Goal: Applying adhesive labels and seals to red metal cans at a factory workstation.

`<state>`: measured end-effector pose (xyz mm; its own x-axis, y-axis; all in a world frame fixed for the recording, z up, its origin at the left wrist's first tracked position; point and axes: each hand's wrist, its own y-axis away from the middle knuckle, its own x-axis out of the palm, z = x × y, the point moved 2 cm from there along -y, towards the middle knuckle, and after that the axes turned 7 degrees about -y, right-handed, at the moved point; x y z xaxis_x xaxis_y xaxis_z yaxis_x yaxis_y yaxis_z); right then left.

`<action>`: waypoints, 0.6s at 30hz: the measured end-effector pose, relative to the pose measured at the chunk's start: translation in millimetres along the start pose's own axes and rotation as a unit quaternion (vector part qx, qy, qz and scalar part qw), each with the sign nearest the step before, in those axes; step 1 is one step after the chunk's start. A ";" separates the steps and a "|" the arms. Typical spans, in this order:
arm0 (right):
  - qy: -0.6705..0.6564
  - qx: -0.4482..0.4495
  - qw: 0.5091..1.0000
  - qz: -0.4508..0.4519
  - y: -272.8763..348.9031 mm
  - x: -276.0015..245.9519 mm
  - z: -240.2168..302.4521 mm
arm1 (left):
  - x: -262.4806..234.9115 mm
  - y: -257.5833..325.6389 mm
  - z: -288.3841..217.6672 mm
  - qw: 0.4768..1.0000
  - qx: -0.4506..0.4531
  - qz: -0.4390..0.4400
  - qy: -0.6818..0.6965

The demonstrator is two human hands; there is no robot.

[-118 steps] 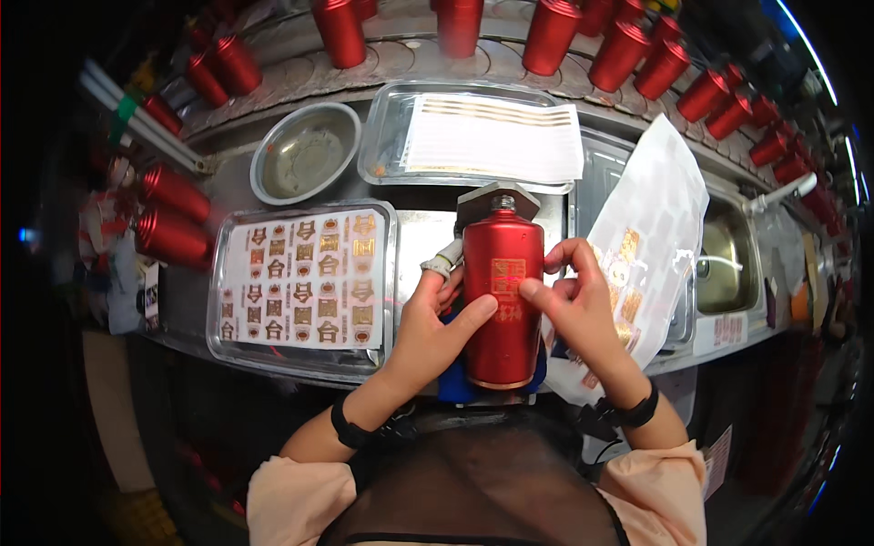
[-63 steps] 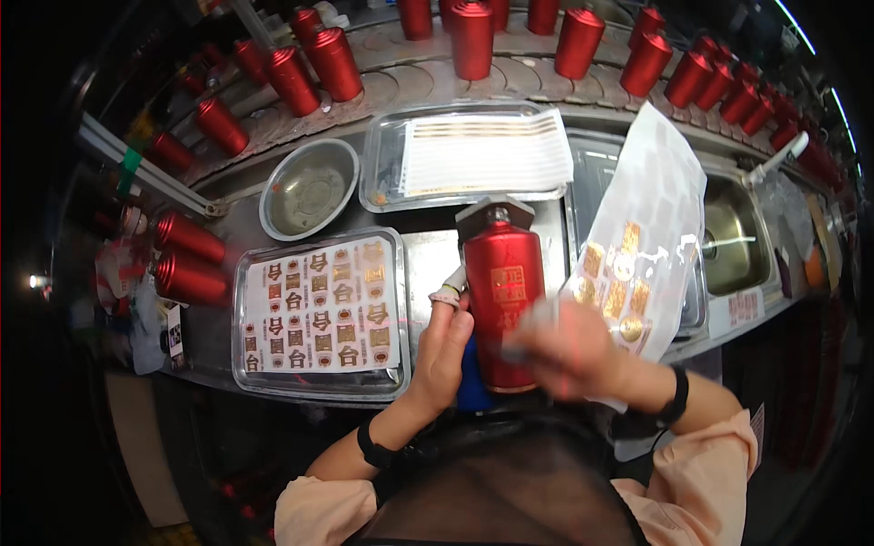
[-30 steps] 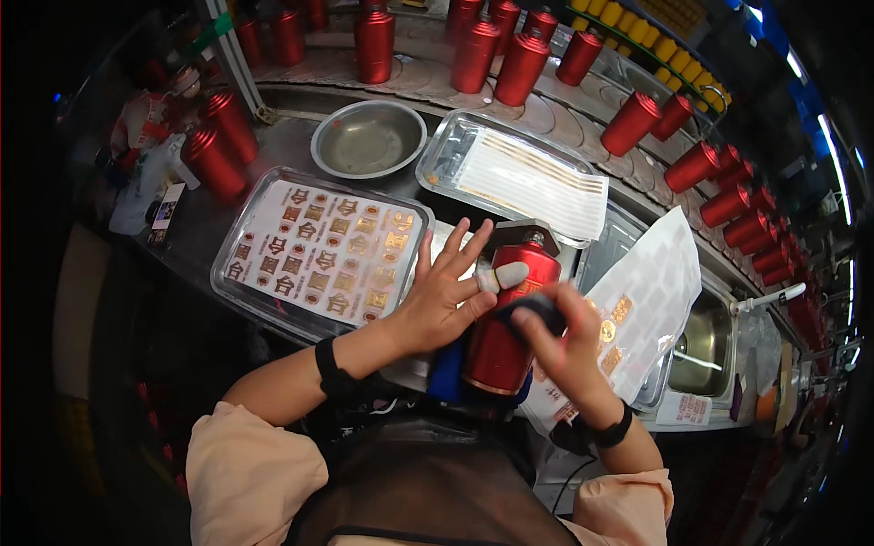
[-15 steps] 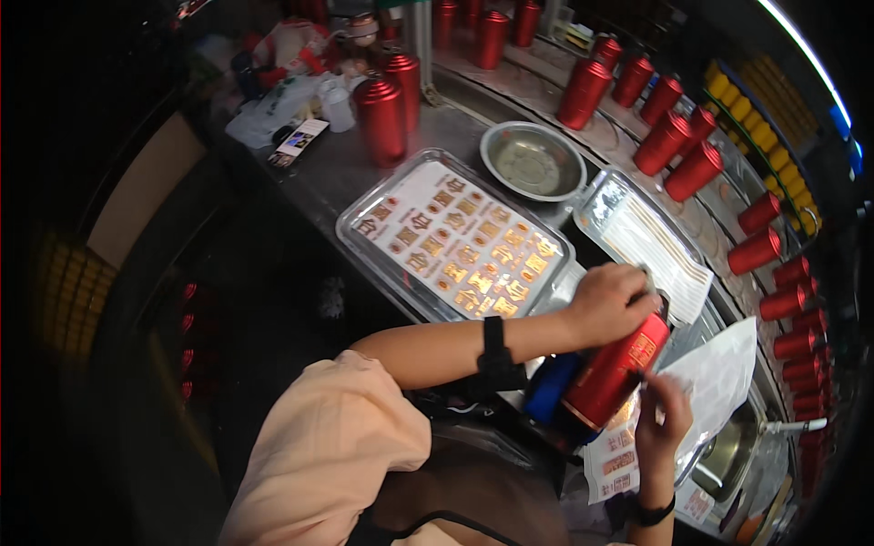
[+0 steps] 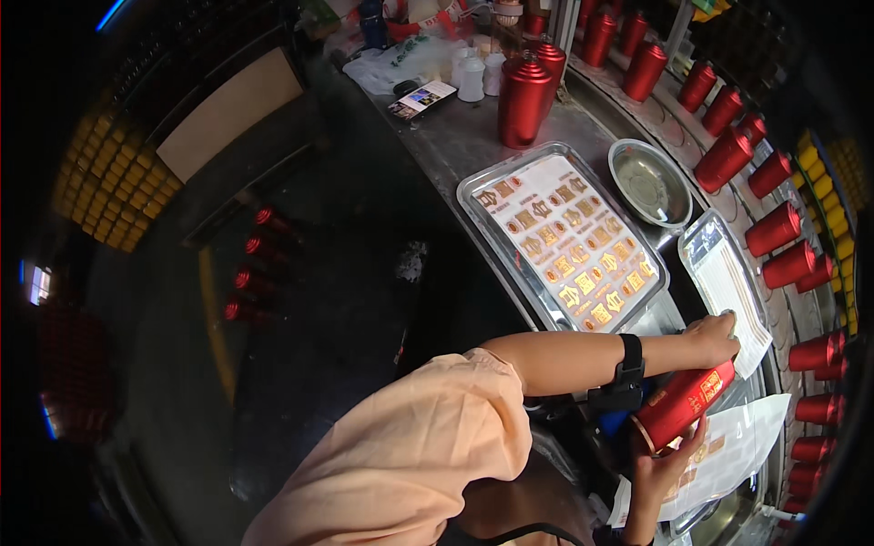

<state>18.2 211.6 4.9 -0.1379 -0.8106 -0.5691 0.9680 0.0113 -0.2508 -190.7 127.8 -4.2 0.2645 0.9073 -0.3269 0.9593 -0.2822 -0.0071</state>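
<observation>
A shiny red bottle with gold lettering lies tilted between my hands, its top end up and to the right. My left hand is closed around that top end, which its fingers hide. At the lower end, my right hand holds the bottle's base between thumb and fingers. Beneath and right of the bottle lies a pale backing sheet with a few gold-red labels. A metal tray to the left carries a sheet of gold stickers in rows.
Beyond the tray stand a metal bowl and two red bottles. A narrow tray holds a striped white cloth. Several red bottles line the conveyor along the right. A sink is at lower right.
The view has swung left, so the bench appears farther right. My right hand has shifted from the bottle's side to its base; my left hand stays at the top end.
</observation>
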 end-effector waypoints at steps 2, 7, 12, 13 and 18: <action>-0.073 0.052 0.996 -0.027 -0.9 5.2 7.4 | -6.1 5.9 -1.6 1.000 -0.022 -0.004 0.010; -0.081 -0.058 0.995 0.011 27.6 -18.5 25.5 | -46.4 46.1 -4.7 0.991 -0.039 0.032 0.126; -0.200 0.015 0.935 0.293 26.5 -27.7 60.7 | -147.6 136.9 11.2 0.927 -0.022 0.181 0.329; -0.195 -0.049 0.940 0.276 23.6 -22.9 66.3 | -163.0 153.2 9.4 0.934 0.014 0.168 0.313; 0.009 -0.344 0.885 0.313 -14.2 45.7 100.2 | -266.0 302.9 12.6 0.989 0.063 -0.113 0.068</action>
<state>19.1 115.7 61.0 0.3715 -0.5094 -0.7762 0.4996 0.8143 -0.2953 28.3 -202.9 68.7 0.0645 0.9827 -0.1736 0.9779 -0.0968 -0.1851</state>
